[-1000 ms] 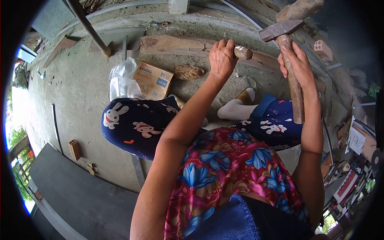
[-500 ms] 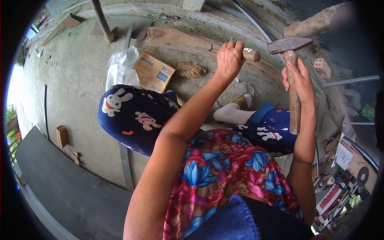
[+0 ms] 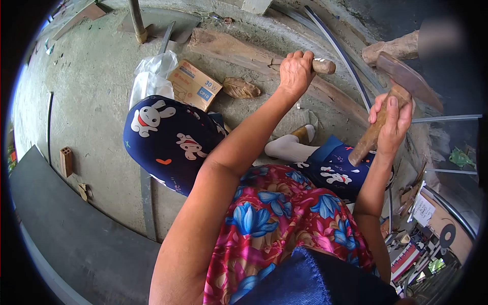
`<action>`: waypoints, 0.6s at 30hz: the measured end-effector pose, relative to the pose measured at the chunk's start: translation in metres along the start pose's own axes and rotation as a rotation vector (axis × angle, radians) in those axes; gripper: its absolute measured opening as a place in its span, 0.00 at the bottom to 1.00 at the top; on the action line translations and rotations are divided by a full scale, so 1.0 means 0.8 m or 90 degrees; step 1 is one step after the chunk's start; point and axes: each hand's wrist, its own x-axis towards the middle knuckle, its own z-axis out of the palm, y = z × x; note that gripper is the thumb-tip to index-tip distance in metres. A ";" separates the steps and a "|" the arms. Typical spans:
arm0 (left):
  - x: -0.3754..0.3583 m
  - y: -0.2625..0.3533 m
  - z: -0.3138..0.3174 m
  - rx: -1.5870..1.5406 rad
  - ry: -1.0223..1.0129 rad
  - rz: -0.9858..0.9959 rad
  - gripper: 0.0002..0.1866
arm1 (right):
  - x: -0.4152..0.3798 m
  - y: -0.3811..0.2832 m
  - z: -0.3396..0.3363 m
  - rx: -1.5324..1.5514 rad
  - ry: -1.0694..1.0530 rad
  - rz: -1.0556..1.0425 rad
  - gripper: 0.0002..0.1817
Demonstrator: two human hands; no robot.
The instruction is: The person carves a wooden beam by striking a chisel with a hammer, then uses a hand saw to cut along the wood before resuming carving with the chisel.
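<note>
My left hand (image 3: 296, 74) is closed round a tool with a wooden handle (image 3: 324, 66); the handle's butt sticks out to the right, with pale marks near my fingers. A thin dark metal part shows on its other side, over the long wooden plank (image 3: 229, 50) on the floor. The rest of this tool is hidden by my fist. In my right hand (image 3: 392, 122) is a hammer (image 3: 406, 79), gripped on its wooden handle close below the head. Its heavy metal head is up and to the right of the plank, and the handle's end points down toward my leg.
A cardboard box (image 3: 195, 84), a clear plastic bag (image 3: 152, 81) and a dry brown leaf (image 3: 242, 87) lie before my knee. A log (image 3: 391, 47) and metal bars (image 3: 338, 56) are at upper right. A brick (image 3: 66, 161) and dark sheet (image 3: 76, 223) lie left.
My right hand has turned the hammer: its head has moved right and tilted, and its handle has swung left. My left hand keeps its grip. The whole view has shifted slightly.
</note>
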 end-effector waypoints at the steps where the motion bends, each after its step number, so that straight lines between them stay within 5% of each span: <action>1: 0.002 0.000 0.001 -0.001 0.008 -0.004 0.18 | -0.002 0.002 0.005 0.014 0.025 -0.029 0.13; 3: 0.003 -0.001 0.001 -0.001 0.013 -0.013 0.18 | -0.006 0.036 0.014 0.013 0.020 -0.059 0.14; 8: -0.003 -0.002 0.013 -0.001 0.012 0.001 0.18 | 0.000 0.056 0.024 -0.165 -0.158 0.191 0.12; 15: 0.007 -0.001 -0.002 -0.018 0.027 -0.027 0.18 | -0.002 0.047 0.032 -0.007 -0.045 0.116 0.11; 18: 0.007 0.000 0.001 -0.009 0.010 -0.026 0.18 | -0.005 0.054 0.026 -0.045 -0.093 0.205 0.12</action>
